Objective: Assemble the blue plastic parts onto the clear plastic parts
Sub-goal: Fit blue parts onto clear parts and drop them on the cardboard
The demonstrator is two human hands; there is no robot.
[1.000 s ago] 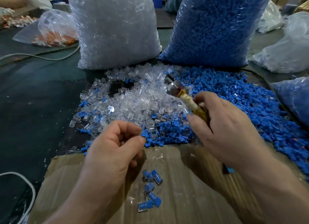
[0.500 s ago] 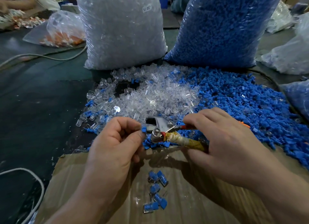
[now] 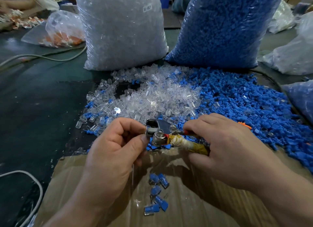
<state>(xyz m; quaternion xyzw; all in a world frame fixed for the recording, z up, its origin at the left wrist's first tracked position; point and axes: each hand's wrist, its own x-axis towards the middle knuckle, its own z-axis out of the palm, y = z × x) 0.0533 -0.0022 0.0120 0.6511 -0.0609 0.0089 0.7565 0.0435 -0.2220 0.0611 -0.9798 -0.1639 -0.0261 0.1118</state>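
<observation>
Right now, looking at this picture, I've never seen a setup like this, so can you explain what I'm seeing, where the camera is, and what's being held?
There is no machine: these are a person's two bare hands, filmed by one camera worn on the head, looking forward and down. The right hand grips the tape-wrapped handle of a metal hand tool. The left hand pinches at the tool's head; what it pinches is hidden. On the dark table lie a pile of clear parts and a pile of blue parts, with a sack of clear parts and a sack of blue parts behind. Nearer, on cardboard, lie a few joined blue-and-clear pieces.
</observation>
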